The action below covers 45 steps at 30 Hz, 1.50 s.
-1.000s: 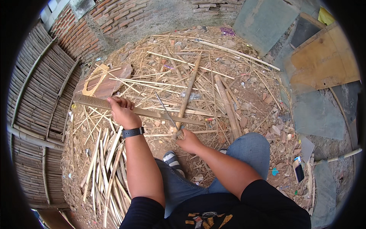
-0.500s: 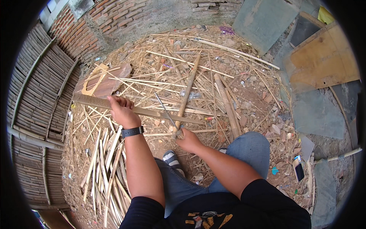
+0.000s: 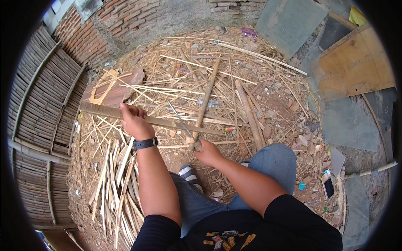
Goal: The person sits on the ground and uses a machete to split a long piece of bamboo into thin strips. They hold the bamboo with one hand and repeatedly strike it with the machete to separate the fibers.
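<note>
My left hand [image 3: 136,122], with a dark watch on its wrist, is closed around a wide split bamboo slat [image 3: 167,123]. The slat slants from the far left down to the middle, and its right end lies over a round wooden pole [image 3: 206,98] on the ground. Wrapped round the handle of a knife [image 3: 180,119], my right hand [image 3: 208,153] is near the pole's close end. The knife's long, narrow blade points up and left and crosses the slat; whether it touches or cuts into it I cannot tell.
A pile of split bamboo strips [image 3: 115,192] lies to the left, beside a bamboo wall [image 3: 35,104]. Another thick pole [image 3: 250,113] rests right of centre. Loose strips, straw and rubble cover the ground. A phone [image 3: 328,185] and grey sheets [image 3: 349,123] are at the right.
The knife has shifted slightly: its tip is a little further up and left, and my right hand sits marginally further right. My left hand and the slat stay almost still.
</note>
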Available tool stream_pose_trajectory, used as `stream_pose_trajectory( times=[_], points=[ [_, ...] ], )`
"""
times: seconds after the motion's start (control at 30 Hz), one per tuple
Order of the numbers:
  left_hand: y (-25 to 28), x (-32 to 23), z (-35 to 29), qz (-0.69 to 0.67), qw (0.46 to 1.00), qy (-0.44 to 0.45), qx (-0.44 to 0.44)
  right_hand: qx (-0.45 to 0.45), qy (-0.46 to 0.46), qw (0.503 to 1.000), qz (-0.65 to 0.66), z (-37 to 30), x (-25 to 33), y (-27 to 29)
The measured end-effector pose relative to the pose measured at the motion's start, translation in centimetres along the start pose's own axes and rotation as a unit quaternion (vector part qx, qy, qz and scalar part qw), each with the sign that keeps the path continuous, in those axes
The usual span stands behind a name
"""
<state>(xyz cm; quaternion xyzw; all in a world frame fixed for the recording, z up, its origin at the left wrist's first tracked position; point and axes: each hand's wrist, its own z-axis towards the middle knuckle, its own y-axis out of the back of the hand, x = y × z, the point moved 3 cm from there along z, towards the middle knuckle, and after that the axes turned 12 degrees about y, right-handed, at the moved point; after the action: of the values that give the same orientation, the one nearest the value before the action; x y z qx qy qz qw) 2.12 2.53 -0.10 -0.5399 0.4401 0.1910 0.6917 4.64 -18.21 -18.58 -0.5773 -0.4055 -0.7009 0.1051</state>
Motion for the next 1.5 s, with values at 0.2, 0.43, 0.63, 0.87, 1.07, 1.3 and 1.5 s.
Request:
stream_pose_trajectory(
  times=[0.2,0.43,0.63,0.87,1.07,1.3,1.5],
  points=[
    [0.2,-0.1,0.1,-0.009,1.0,0.001,0.022,0.027,0.003,1.0,0.003,0.3,0.1,0.0],
    [0.4,-0.2,0.1,-0.008,1.0,-0.007,0.021,0.019,0.009,0.999,0.024,0.3,0.5,0.0],
    [-0.1,0.0,-0.2,-0.012,1.0,-0.001,0.024,-0.003,0.015,1.0,0.019,0.3,-0.5,-0.6],
    [0.1,0.1,0.1,-0.015,0.999,0.002,0.035,0.005,0.038,0.998,0.052,0.4,0.1,-0.7],
    [0.2,0.0,0.1,-0.01,0.999,-0.002,0.036,-0.009,0.019,0.999,0.03,0.3,-0.5,-0.9],
    [-0.1,-0.1,-0.1,-0.008,0.999,-0.003,0.038,0.008,-0.032,0.998,0.045,-0.1,0.3,0.2],
    [-0.2,-0.1,-0.3,-0.006,0.999,-0.007,0.037,0.001,0.001,1.0,0.015,0.2,0.2,-0.3]
  ],
)
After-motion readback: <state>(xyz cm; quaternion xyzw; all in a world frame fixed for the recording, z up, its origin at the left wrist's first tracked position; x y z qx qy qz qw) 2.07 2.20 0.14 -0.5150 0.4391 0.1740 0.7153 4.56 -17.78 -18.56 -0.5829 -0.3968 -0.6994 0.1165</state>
